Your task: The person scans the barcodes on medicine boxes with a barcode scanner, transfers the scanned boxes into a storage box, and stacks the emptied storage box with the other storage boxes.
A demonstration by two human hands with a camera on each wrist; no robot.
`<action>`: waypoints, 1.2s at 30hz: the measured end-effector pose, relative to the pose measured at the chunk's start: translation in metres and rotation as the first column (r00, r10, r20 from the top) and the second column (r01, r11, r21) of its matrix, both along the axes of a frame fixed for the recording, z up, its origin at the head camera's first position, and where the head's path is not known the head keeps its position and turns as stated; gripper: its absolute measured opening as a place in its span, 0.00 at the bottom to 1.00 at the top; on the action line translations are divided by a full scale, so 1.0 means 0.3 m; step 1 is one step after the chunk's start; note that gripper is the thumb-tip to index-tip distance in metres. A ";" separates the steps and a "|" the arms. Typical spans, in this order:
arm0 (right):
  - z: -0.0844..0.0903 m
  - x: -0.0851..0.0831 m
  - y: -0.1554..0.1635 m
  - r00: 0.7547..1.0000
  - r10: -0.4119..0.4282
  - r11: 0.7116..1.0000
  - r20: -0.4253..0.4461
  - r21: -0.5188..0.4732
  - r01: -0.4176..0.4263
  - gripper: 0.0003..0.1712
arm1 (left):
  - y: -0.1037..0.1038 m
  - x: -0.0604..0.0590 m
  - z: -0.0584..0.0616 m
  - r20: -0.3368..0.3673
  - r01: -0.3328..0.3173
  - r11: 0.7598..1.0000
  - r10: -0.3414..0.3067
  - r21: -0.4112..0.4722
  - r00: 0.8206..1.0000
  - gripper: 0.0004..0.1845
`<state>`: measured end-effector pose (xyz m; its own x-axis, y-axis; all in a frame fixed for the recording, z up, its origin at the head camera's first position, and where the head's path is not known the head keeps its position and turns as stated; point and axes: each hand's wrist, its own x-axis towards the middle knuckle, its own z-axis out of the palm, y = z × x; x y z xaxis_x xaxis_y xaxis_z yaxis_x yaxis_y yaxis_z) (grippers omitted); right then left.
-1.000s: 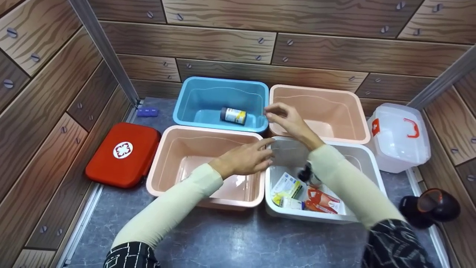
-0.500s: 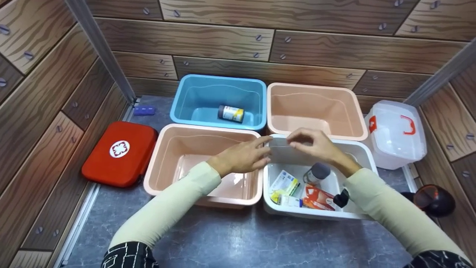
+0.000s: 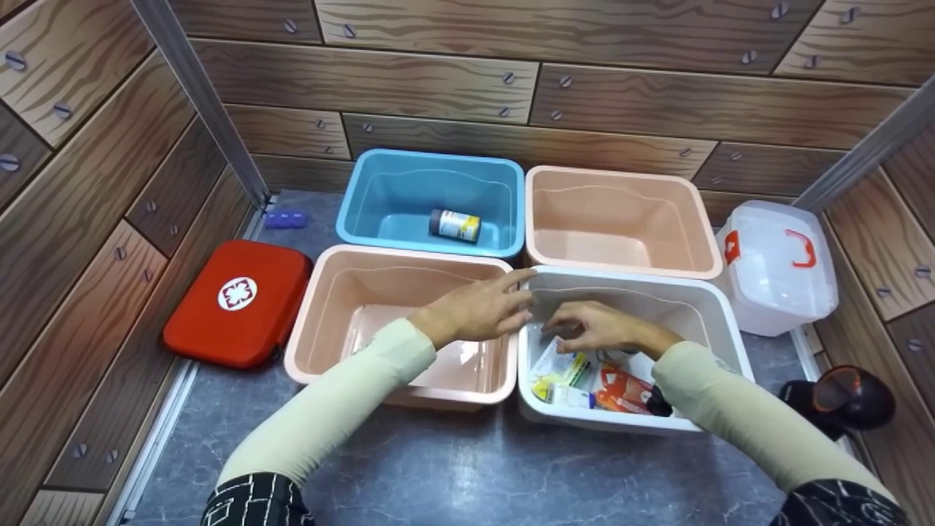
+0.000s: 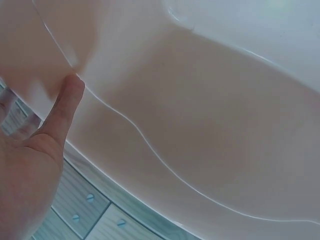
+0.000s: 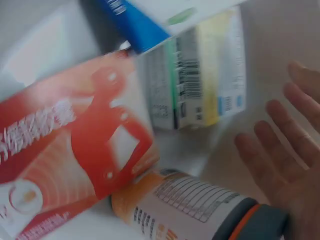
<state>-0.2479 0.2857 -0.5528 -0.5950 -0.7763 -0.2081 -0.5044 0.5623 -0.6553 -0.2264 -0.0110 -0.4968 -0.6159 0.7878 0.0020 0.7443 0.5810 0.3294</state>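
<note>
right hand hovers inside the white bin, fingers loosely spread and empty, above the medicine boxes: a yellow-green box, a red-orange box, and a bottle with a grey cap lying on its side. left hand rests with straight fingers at the rims where the near pink bin meets the white bin.

judgement: best to lower onto one item only, pinching across a box's short sides or round the bottle's body; the left hand can steady the bin.

hard to read: the right wrist view is blurred, print illegible. the forearm hides the bottle in the head view. the left wrist view shows only pink wall and the thumb. whether the fingertips touch anything, cannot tell.
</note>
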 end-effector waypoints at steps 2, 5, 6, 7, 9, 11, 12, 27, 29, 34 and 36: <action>-0.004 0.000 -0.011 0.998 0.047 0.997 -0.028 0.061 -0.046 0.28 | -0.001 0.000 0.001 -0.004 0.000 1.000 0.000 -0.001 1.000 0.22; -0.009 0.004 -0.032 0.995 0.093 0.983 -0.036 0.160 -0.086 0.32 | -0.004 0.000 -0.001 -0.017 0.005 1.000 -0.005 0.007 1.000 0.21; -0.011 0.006 -0.038 0.994 0.101 0.977 -0.038 0.193 -0.092 0.33 | -0.004 0.000 -0.003 -0.020 0.009 1.000 -0.009 0.013 1.000 0.21; -0.015 0.009 -0.044 0.993 0.112 0.970 -0.044 0.221 -0.100 0.34 | -0.004 0.000 -0.004 -0.025 0.012 1.000 -0.012 0.019 1.000 0.21; -0.022 0.013 -0.052 0.991 0.126 0.956 -0.051 0.271 -0.108 0.35 | -0.002 0.000 -0.005 -0.033 0.017 1.000 -0.016 0.026 0.999 0.21; -0.027 0.014 -0.058 0.989 0.135 0.946 -0.055 0.304 -0.112 0.35 | 0.000 0.000 -0.005 -0.039 0.019 0.999 -0.018 0.032 0.999 0.21; -0.029 0.014 -0.060 0.988 0.143 0.943 -0.058 0.312 -0.118 0.34 | 0.000 0.000 -0.005 -0.038 0.019 0.999 -0.017 0.032 0.999 0.21; 0.128 0.039 0.033 0.973 -0.025 0.998 -0.229 0.044 0.036 0.11 | 0.008 0.000 -0.003 -0.029 0.014 1.000 -0.014 0.005 0.999 0.21; 0.164 0.046 0.064 0.966 -0.092 0.996 -0.241 -0.028 0.088 0.12 | 0.007 0.001 -0.003 -0.030 0.012 1.000 -0.012 0.001 0.999 0.20; 0.245 0.070 0.140 0.923 -0.242 0.959 -0.301 -0.222 0.179 0.14 | 0.004 0.001 -0.003 -0.029 0.008 1.000 -0.008 0.003 1.000 0.20; 0.277 0.085 0.165 0.898 -0.295 0.938 -0.326 -0.277 0.207 0.15 | 0.002 0.001 -0.003 -0.030 0.009 1.000 -0.008 0.013 1.000 0.20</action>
